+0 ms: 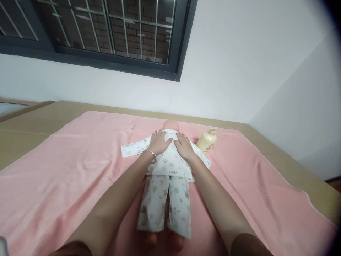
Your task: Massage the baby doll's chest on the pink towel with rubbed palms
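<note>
A baby doll lies stretched out with its bald head [171, 124] away from me and its feet [176, 242] towards me; no face shows. It wears a white long-sleeved pyjama top [170, 164] with small printed figures and matching pyjama trousers [154, 202]. My left hand [159, 142], with a silver bangle at the wrist, rests flat on the left side of the doll's upper body, fingers stretched. Mirroring it on the right side, my right hand [184, 145] also lies flat with fingers extended. The two thumbs point inward, a small gap between them. Neither hand grips anything.
Beneath the doll spreads a pink cloth [87, 160], creased in places, over a tan surface [34, 131]. A pale yellow pump bottle [207, 141] is just right of the doll's sleeve. White wall [226, 71] and a dark-framed barred window [106, 60] are behind.
</note>
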`<action>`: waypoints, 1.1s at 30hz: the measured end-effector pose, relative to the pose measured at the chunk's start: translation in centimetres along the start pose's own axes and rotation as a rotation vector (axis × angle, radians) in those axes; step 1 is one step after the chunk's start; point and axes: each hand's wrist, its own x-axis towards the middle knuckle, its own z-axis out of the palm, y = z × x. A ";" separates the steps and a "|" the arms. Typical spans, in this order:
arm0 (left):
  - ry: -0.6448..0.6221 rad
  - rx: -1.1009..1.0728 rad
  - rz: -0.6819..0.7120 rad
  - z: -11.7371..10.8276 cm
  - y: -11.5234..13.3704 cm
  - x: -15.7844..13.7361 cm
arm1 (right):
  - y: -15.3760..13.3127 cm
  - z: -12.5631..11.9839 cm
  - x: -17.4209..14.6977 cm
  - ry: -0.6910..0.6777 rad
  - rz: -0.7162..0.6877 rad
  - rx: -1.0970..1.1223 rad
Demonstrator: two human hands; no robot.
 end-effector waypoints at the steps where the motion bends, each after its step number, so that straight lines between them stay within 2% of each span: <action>1: -0.001 0.000 -0.001 0.0 0.0 0.0 | 0.0 0.0 0.0 0.002 -0.002 0.002; 11: -0.037 0.040 0.026 -0.3 -0.4 0.1 | -0.3 -0.2 -0.3 0.068 -0.095 -0.008; 17: -0.135 0.066 0.088 -2.7 0.1 -0.8 | -1.8 -1.3 -1.2 0.115 -0.114 -0.019; 21: -0.204 0.179 0.122 -4.5 1.3 -2.3 | -3.9 -2.4 -2.6 0.061 -0.119 -0.106; 24: -0.253 0.233 0.182 -4.7 2.3 -3.0 | -5.1 -2.6 -3.4 -0.001 -0.160 -0.166; 28: -0.160 0.161 0.166 -3.5 2.1 -2.4 | -4.3 -1.7 -2.8 0.011 -0.154 -0.166; 31: -0.070 0.081 0.055 -2.5 0.9 -1.2 | -2.4 -0.7 -1.7 0.080 -0.027 -0.142; 33: -0.058 0.045 -0.027 -2.0 -0.1 -0.5 | -1.3 -0.3 -1.1 0.095 0.052 -0.139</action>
